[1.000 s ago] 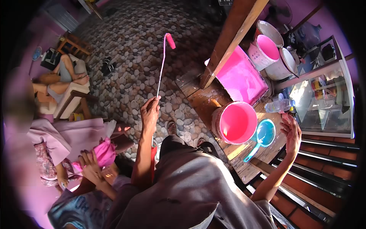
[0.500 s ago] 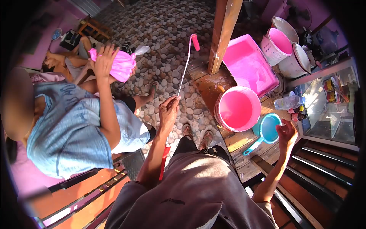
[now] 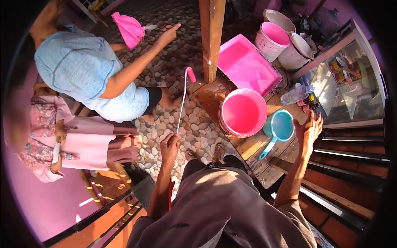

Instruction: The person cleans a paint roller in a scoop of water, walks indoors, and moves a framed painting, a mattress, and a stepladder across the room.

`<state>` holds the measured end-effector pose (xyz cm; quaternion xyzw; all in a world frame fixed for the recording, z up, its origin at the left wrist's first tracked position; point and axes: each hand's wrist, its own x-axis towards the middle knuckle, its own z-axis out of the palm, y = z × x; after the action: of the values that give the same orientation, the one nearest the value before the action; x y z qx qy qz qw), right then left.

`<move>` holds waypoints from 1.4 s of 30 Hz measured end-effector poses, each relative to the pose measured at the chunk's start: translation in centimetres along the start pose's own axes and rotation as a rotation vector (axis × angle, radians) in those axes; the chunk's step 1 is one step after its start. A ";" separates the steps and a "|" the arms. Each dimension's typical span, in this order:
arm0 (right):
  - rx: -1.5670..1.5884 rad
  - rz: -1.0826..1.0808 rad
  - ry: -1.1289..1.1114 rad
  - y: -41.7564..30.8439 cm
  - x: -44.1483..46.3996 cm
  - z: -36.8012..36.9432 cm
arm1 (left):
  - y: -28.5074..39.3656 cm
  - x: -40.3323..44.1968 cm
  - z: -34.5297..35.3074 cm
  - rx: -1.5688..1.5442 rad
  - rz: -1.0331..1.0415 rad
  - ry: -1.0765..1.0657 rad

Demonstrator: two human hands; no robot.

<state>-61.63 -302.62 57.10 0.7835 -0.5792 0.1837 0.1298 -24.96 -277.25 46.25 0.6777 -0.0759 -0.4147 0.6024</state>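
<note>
The white bucket [image 3: 266,46] with the pink inside carries small print on its side, and the packets [image 3: 338,68] inside the glass case [image 3: 337,97] are brightly printed, but the writing is too small to read. The same goes for the bottle [image 3: 296,94] lying on the wooden tabletop [image 3: 249,148].

The left hand [image 3: 170,149] is closed around the thin rod of the paint roller [image 3: 191,75]. The rod rises from the fingers over the stone floor [image 3: 198,124], and the pink roller head hangs from its bent far end, near the foot of the wooden post [image 3: 211,39] and left of the large bucket [image 3: 245,91] of pink paint. A red length shows below, beside the left forearm.

The right hand [image 3: 307,131] is wide, with its fingers spread, and seems to hold nothing. It is just beside the teal dipper [image 3: 269,148], on the side away from the large bucket. The pink-coated tub [image 3: 244,56] sits behind that bucket.

Compared with the frame before, the roller head appears lower in the view, and the fingers of the right hand are spread more. The person in a blue shirt [image 3: 78,64] has moved farther up the view, one arm now stretched out with a finger pointing, near the pink bundle [image 3: 129,32]. A person in a pink skirt [image 3: 89,138] has come into clear view below.
</note>
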 end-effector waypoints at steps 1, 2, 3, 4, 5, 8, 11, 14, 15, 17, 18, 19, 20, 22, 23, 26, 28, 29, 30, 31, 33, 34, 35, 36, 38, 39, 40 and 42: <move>-0.087 0.001 0.092 -1.1 0.1 -1.2 | -0.3 0.1 -0.7 0.017 0.008 -0.005; 0.504 0.157 0.009 -2.1 0.3 -2.2 | -0.9 -0.1 -1.4 0.030 0.008 -0.002; 1.107 0.412 -0.155 -3.8 0.1 -3.3 | -1.6 -0.1 -2.3 0.023 0.007 -0.011; 1.245 0.466 -0.313 -5.3 -0.2 -4.5 | -2.4 0.2 -3.3 0.041 -0.007 -0.011; 1.380 0.522 -0.479 -6.6 -0.7 -5.5 | -2.6 0.1 -4.1 0.061 -0.025 -0.011; 1.698 0.463 -0.602 -11.8 -2.0 -6.0 | -2.8 -0.3 -6.6 0.145 -0.009 -0.025; 1.707 0.384 -0.715 -16.5 -3.0 -6.1 | -3.1 0.0 -9.3 0.169 -0.055 -0.008; 1.573 0.380 -0.821 -20.8 -3.3 -5.7 | -3.4 0.9 -12.4 0.169 -0.011 0.020; 1.522 0.431 -0.906 -22.2 -3.1 -5.5 | -2.4 0.9 -12.8 0.107 -0.051 0.025; 1.539 0.496 -0.909 -24.4 -1.9 -3.4 | -3.5 2.5 -14.8 0.081 -0.020 0.061; 1.522 0.511 -0.898 -25.6 -0.9 -1.7 | -3.5 3.3 -15.7 0.068 -0.045 0.080; 1.505 0.522 -0.891 -26.9 -0.3 -0.1 | -2.8 3.8 -15.9 0.058 -0.073 0.096; 1.500 0.527 -0.884 -28.1 0.5 0.9 | -2.2 4.2 -16.4 0.062 -0.071 0.095; 1.598 0.546 -0.984 -30.9 1.9 2.6 | -1.4 5.9 -17.3 0.027 -0.083 0.114; 1.595 0.545 -0.986 -32.3 1.9 3.4 | -1.0 6.8 -17.6 0.024 -0.085 0.115; 1.670 0.667 -1.012 -36.4 2.8 5.5 | 0.1 10.3 -18.7 0.041 -0.001 0.138; 1.660 0.684 -0.977 -38.6 3.5 7.6 | 1.1 13.0 -19.1 0.025 0.003 0.155; 1.656 0.701 -0.936 -39.8 3.9 8.6 | 1.6 14.4 -19.4 0.013 0.013 0.169; 1.573 0.704 -0.918 -40.6 4.6 9.5 | 0.8 16.9 -20.6 -0.090 0.025 0.112; 1.574 0.704 -0.934 -41.5 5.2 10.5 | 2.2 18.0 -20.6 -0.088 0.021 0.126; 1.601 0.724 -0.569 -43.1 7.1 13.0 | 6.2 20.9 -19.8 0.018 -0.041 0.227; 1.626 0.794 -0.501 -44.0 8.3 13.5 | 7.0 23.2 -20.0 0.046 -0.062 0.277; 1.667 0.897 -0.434 -44.7 9.3 15.7 | 7.8 25.6 -20.4 0.051 -0.060 0.280; 1.648 0.881 -0.430 -45.5 10.1 17.8 | 8.8 27.6 -20.9 0.004 -0.067 0.269; 1.664 0.893 -0.534 -47.4 11.7 19.5 | 11.4 31.4 -21.7 0.044 -0.097 0.253; 1.713 0.896 -0.643 -48.8 12.9 20.3 | 12.6 33.5 -22.0 0.007 -0.085 0.252; 1.769 0.989 -0.847 -49.8 14.3 21.8 | 14.1 35.4 -22.2 -0.018 -0.089 0.252; 2.129 1.069 -1.034 -52.4 17.3 22.9 | 18.0 38.4 -22.9 -0.063 -0.094 0.255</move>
<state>-3.86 -311.56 44.65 0.1539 -0.3713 0.2578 -0.8786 21.89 -287.84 42.38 0.7084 0.0462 -0.3552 0.6082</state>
